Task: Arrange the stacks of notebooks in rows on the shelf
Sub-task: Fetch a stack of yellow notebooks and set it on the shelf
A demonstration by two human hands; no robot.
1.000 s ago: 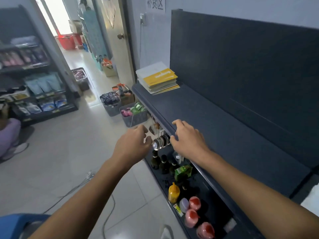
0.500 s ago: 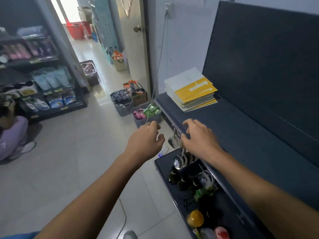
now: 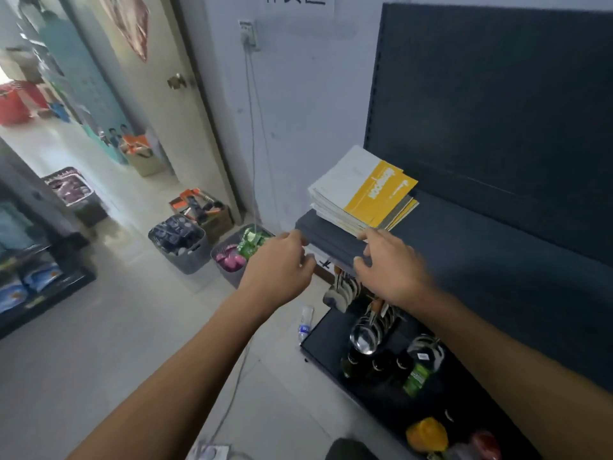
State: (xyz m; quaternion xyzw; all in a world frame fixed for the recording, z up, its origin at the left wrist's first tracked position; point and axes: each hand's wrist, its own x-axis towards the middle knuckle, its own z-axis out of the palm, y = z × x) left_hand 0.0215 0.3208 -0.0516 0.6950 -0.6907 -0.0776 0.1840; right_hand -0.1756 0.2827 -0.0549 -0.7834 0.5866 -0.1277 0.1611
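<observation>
Two bare arms reach toward a stack of notebooks (image 3: 361, 197), yellow-and-white cover on top, lying at the far left end of a dark shelf (image 3: 497, 260). The left hand (image 3: 282, 260) hovers beside the shelf's corner, fingers loosely curled and empty. The right hand (image 3: 388, 263) rests on the shelf's front edge, holding nothing; whether it touches the stack is unclear. The stack is fanned unevenly, so lifting by one corner could spill notebooks off the open end toward the baskets (image 3: 185, 260) below.
</observation>
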